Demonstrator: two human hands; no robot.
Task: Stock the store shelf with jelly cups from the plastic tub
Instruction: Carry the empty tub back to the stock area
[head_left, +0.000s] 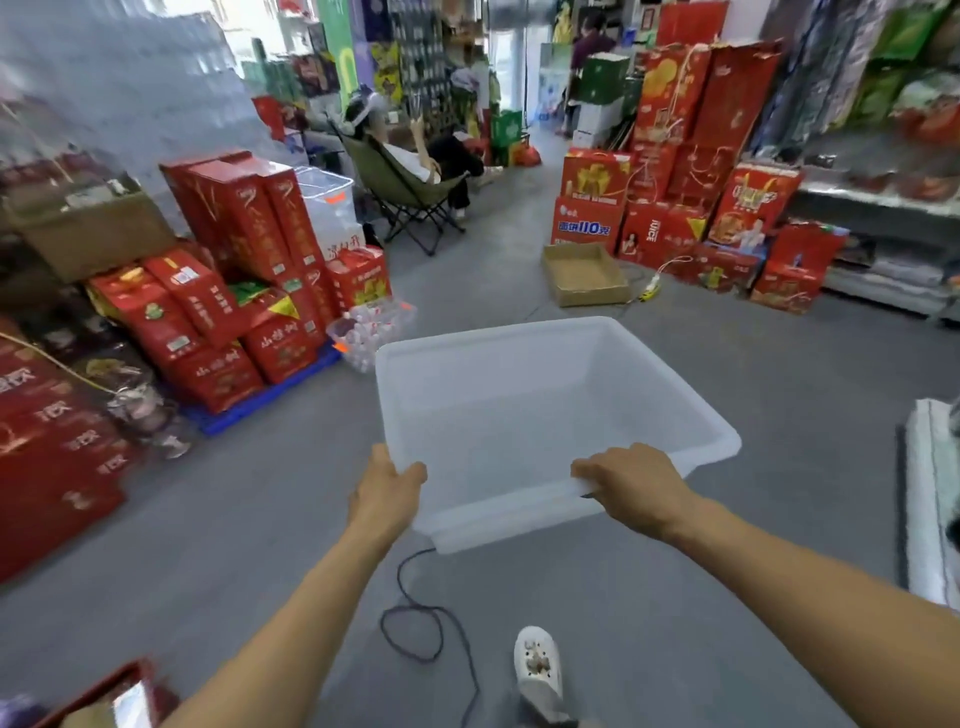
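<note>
A translucent white plastic tub hangs in front of me above the grey floor, and nothing shows inside it. My left hand grips its near left corner, fingers curled over the rim. The near rim further right is gripped by my right hand. No jelly cups appear in the tub. A store shelf with packaged goods runs along the right edge.
Red gift boxes are stacked on a blue pallet at left, more red boxes at right. An open cardboard tray lies on the floor ahead. A person sits in a folding chair. A dark cable loops by my white shoe.
</note>
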